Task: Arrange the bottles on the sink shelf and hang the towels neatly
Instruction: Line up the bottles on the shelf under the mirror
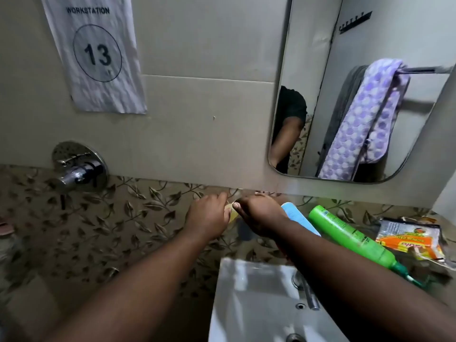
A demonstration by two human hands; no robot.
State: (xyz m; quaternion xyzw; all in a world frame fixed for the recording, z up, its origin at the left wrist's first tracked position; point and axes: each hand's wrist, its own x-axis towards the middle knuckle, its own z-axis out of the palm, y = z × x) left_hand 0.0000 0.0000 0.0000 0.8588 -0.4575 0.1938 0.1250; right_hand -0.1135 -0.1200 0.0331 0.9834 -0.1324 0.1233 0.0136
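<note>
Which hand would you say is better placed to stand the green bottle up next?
Probably the right hand: the green bottle lies flat to its right, just past the blue tube. The left hand is farther off.

1. Place: a domestic-style bathroom, marked as a numbered recording station.
2. White washbasin (246,292) with chrome tap (308,292), mounted against the wall.
3. Wall mirror (320,58) above the basin. It reflects a towel rail (419,69) carrying a purple spotted towel (365,119) and a grey towel (345,107), and a hook rack (355,22).
4. Chrome mixer valve (79,166) set in the wall.
5. Plain beige wall tiles (197,119) over a leaf-patterned tile band (123,218).
6. Toiletries beside the basin: green bottle (350,235), blue tube (296,215), sachet (409,240).
7. Paper sign (96,55) reading "WORKSTATION 13".
</note>
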